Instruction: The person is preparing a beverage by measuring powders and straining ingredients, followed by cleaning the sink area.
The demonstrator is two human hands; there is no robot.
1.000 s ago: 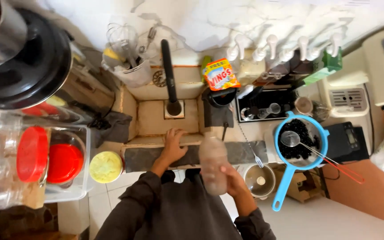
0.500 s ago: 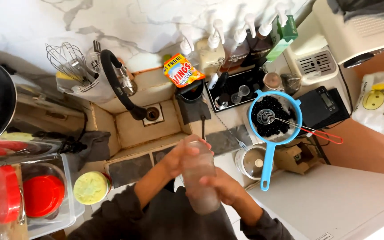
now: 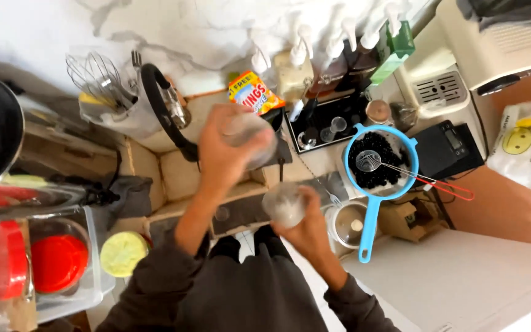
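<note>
My left hand (image 3: 219,161) is raised over the sink and grips a blurred clear plastic cup (image 3: 252,136) from above. My right hand (image 3: 307,232) is lower and nearer my body. It holds a second clear cup-like container (image 3: 284,205) with a cloudy inside. The two clear pieces are apart, with the left one higher and farther from me. My dark sleeves fill the bottom of the view.
A black faucet (image 3: 168,117) arcs over the tan sink (image 3: 179,175). At right sit a blue colander (image 3: 394,140) of dark pearls with a wire skimmer (image 3: 369,161), a metal cup (image 3: 348,224) and a black scale (image 3: 447,147). Red-lidded containers (image 3: 56,261) stand at left.
Both hands held one tall clear container together before. Now it is in two pieces, and my left hand has lifted one up and away from the other.
</note>
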